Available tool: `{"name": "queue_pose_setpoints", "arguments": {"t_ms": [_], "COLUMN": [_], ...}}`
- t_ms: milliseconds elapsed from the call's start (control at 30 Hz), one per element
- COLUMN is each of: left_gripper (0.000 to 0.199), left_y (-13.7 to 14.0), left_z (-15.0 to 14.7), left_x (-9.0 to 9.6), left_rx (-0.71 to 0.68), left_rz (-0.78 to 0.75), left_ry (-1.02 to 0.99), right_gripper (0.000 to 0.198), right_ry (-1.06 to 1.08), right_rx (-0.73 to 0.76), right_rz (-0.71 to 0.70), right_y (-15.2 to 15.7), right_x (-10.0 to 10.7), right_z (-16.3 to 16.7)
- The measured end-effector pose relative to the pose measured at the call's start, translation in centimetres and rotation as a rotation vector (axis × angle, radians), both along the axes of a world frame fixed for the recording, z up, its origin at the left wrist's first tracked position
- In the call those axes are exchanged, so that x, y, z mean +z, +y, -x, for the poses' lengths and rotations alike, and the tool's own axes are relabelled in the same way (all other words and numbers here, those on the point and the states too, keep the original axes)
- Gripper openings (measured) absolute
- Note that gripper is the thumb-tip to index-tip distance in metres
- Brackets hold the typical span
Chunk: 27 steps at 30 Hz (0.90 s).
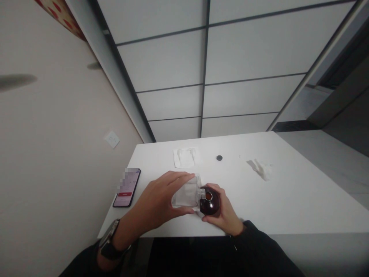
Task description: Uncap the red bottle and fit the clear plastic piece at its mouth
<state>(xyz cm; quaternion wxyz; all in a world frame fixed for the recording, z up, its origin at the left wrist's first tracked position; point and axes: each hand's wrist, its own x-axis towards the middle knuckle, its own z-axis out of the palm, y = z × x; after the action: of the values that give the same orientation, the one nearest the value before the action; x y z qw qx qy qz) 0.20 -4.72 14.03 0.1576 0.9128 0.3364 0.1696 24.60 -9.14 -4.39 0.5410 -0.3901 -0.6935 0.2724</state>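
The left hand [161,200] is closed around a clear, flat-sided bottle [186,196], tipped on its side so its neck meets the mouth of a round dark bottle [210,202]. The right hand [226,213] cups that dark bottle from the 4 o'clock side, fingers wrapped on it. Both bottles sit at the near edge of the surface [288,200], touching at the necks. This looks like the pouring step; the next move likely calls for a steady tilt with the mouths kept aligned.

The clear bottle looks like hard, glossy plastic or glass; the dark one is smooth and bulbous. A phone [127,187] lies at 9 o'clock, a folded tissue [184,157] at 12, a small black disc [219,157] at 1, a crumpled tissue [261,168] at 2.
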Motion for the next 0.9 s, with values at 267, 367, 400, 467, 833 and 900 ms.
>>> {"name": "queue_pose_setpoints", "arguments": {"t_ms": [267,367,400,467,833,900], "left_gripper": [0.074,0.076,0.077,0.079,0.073,0.074], "left_y": [0.1,0.1,0.1,0.1,0.2,0.2], "left_z": [-0.1,-0.1,-0.2,-0.2,-0.3,-0.3], "left_x": [0.2,0.2,0.2,0.3,0.8,0.8], "left_rx": [-0.020,-0.030,-0.036,-0.045,-0.052,-0.058], "left_rz": [-0.012,-0.023,-0.030,-0.043,-0.030,-0.040], "left_ry": [-0.008,0.005,0.011,0.019,0.025,0.036], "right_gripper": [0.092,0.091,0.091,0.089,0.087,0.086], "right_ry": [0.009,-0.005,-0.010,-0.009,-0.005,-0.001], "right_rx": [-0.011,-0.012,-0.011,-0.005,0.010,0.008], "right_rz": [0.031,0.040,0.036,0.020,-0.005,-0.004], "right_y": [0.0,0.0,0.0,0.0,0.0,0.0], "right_x": [-0.2,-0.1,0.0,0.1,0.8,0.8], "right_z": [0.0,0.0,0.0,0.0,0.1,0.1]}}
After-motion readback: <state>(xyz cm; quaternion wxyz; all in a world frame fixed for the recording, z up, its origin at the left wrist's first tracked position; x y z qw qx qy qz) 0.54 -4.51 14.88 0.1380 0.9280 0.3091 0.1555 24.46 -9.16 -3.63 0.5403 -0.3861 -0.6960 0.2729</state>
